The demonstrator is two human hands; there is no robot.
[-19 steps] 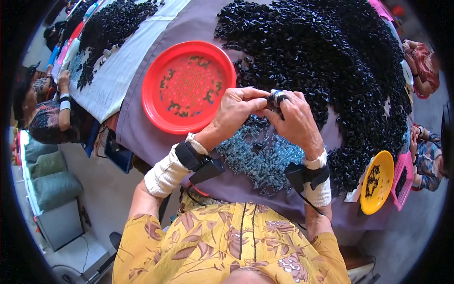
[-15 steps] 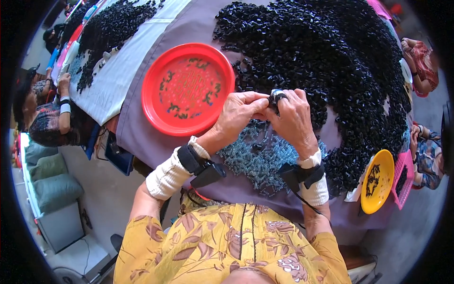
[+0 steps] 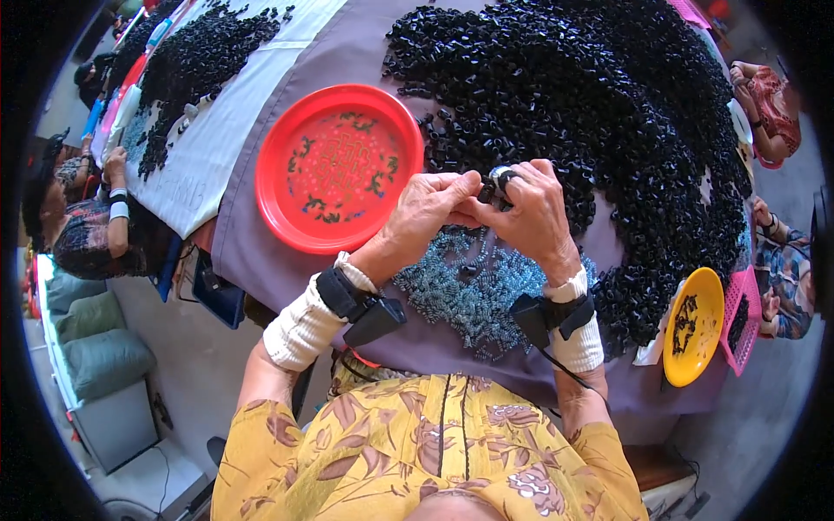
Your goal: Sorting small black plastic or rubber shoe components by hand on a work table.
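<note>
Fingertips of both my hands meet over the table, pinched around a small black plastic piece (image 3: 489,192) that they mostly cover. My left hand (image 3: 417,215) is closed, thumb and forefinger pressed at the piece's left side. From the other side my right hand (image 3: 537,215) grips it with curled fingers; a black band and something pale show at its forefinger. Below the hands lies a heap of small bluish metal springs (image 3: 473,300). A large pile of short, shiny black plastic pieces (image 3: 556,95) spreads beyond them and to the right.
A red plastic basin (image 3: 271,195) stands left of my hands. At the right edge are a yellow plate (image 3: 708,347) with dark bits and a pink basket (image 3: 728,360). Other people sit at both sides. Another black pile (image 3: 195,56) covers the white-clothed table at the left.
My hands remain together around the small black piece, with slight changes in finger position. The whole view has shifted a little.
</note>
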